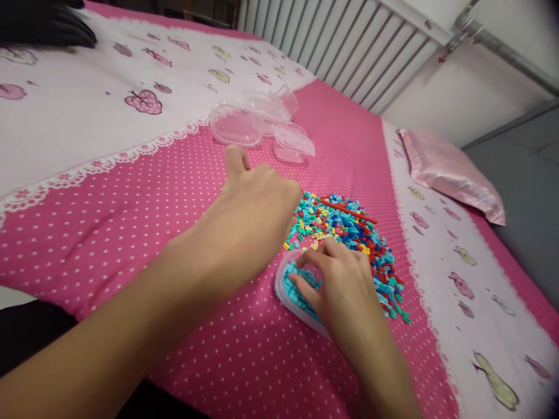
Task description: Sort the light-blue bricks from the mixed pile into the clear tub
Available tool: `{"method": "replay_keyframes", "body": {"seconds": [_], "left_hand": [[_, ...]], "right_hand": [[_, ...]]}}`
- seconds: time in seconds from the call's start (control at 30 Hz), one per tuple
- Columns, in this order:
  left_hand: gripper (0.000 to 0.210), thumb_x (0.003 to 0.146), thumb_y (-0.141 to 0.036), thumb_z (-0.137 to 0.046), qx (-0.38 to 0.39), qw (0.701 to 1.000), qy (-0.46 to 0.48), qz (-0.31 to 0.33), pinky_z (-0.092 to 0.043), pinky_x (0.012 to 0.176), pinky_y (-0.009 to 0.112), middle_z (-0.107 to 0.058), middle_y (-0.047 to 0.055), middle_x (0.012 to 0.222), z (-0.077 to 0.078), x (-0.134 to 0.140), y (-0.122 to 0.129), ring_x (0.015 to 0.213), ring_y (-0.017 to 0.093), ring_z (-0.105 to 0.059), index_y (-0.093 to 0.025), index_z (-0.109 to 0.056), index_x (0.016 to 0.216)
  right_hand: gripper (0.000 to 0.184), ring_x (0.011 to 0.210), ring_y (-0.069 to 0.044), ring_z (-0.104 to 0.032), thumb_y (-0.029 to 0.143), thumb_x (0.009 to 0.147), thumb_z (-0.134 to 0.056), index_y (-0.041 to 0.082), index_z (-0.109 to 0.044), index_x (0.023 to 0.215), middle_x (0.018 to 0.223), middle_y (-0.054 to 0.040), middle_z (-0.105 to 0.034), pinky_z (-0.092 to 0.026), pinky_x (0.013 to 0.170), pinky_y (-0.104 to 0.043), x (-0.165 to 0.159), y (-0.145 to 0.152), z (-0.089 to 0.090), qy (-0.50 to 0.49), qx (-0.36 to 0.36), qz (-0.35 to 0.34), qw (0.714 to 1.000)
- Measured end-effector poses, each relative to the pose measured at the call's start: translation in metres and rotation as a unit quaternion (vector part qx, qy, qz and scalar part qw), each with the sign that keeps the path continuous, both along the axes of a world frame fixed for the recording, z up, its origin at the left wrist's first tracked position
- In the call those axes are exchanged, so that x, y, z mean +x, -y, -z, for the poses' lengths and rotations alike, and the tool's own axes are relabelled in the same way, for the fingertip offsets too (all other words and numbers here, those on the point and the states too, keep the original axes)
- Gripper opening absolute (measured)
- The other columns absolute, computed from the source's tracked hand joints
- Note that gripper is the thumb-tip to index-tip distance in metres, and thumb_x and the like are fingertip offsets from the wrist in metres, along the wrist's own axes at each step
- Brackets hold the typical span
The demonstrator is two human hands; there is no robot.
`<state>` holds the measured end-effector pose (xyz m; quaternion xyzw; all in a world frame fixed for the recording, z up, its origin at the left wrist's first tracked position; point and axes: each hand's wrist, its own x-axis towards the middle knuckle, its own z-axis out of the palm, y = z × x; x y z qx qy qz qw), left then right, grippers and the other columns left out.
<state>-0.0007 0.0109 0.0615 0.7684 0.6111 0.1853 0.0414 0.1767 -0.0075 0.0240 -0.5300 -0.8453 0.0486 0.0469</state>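
Clear plastic is forming the tub (301, 315); its partly covered long axis is apparently running far-left to near-right. We are holding the right hand (345, 272), the nearer, over the tub, thumb and forefinger slightly parted; light-blue pieces (293, 289) are lying inside, left of its palm. Our left hand (264, 201) is hovering beyond the tub, grip indiscernible.

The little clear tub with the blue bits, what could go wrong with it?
The clear tub is open on soft pink cloth, so a bump from the right hand might spill its light-blue pieces. The mixed pile lies close by, so other colours could get in.
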Motion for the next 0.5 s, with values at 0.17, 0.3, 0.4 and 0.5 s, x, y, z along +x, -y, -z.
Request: {"method": "replay_keyframes", "body": {"seconds": [0.17,0.3,0.4,0.5], "left_hand": [[0.023,0.085,-0.019,-0.064,-0.041,0.993,-0.1,-0.038,-0.035,0.099,0.055,-0.043,-0.003,0.05,-0.012,0.003,0.003,0.062,0.017,-0.047,-0.019,-0.062,0.062],[0.027,0.09,-0.018,-0.058,-0.011,0.996,-0.09,-0.012,-0.036,0.096,0.05,-0.053,-0.001,0.054,0.0,-0.002,-0.004,0.058,0.014,-0.041,-0.019,-0.062,0.063],[0.026,0.093,-0.016,-0.055,-0.004,0.997,-0.055,0.058,-0.032,0.096,0.047,-0.066,-0.001,0.067,0.022,-0.004,-0.014,0.063,0.015,-0.049,-0.02,-0.067,0.071],[0.023,0.097,-0.016,-0.057,-0.038,0.993,-0.027,0.11,-0.029,0.092,0.045,-0.073,0.003,0.083,0.046,0.001,-0.025,0.08,0.019,-0.061,-0.019,-0.071,0.079]], "right_hand": [[0.012,0.092,-0.03,-0.066,0.028,0.081,-0.085,0.023,-0.079,0.09,0.091,-0.0056,-0.068,-0.039,0.084,-0.046,0.004,0.002,0.003,-0.015,0.024,-0.016,0.999],[0.008,0.082,-0.024,-0.065,0.032,0.086,-0.08,0.025,-0.077,0.088,0.085,-0.0023,-0.067,-0.04,0.079,-0.04,0.018,-0.004,-0.004,-0.069,0.003,-0.028,0.997],[0.006,0.076,-0.02,-0.064,0.028,0.09,-0.074,0.025,-0.076,0.085,0.081,-0.0009,-0.067,-0.041,0.075,-0.035,0.034,-0.016,-0.013,-0.125,-0.018,-0.029,0.992],[0.01,0.067,-0.017,-0.061,0.027,0.091,-0.069,0.023,-0.075,0.084,0.074,-0.0006,-0.065,-0.042,0.067,-0.031,0.05,-0.033,-0.016,-0.167,-0.016,-0.011,0.986]]}}
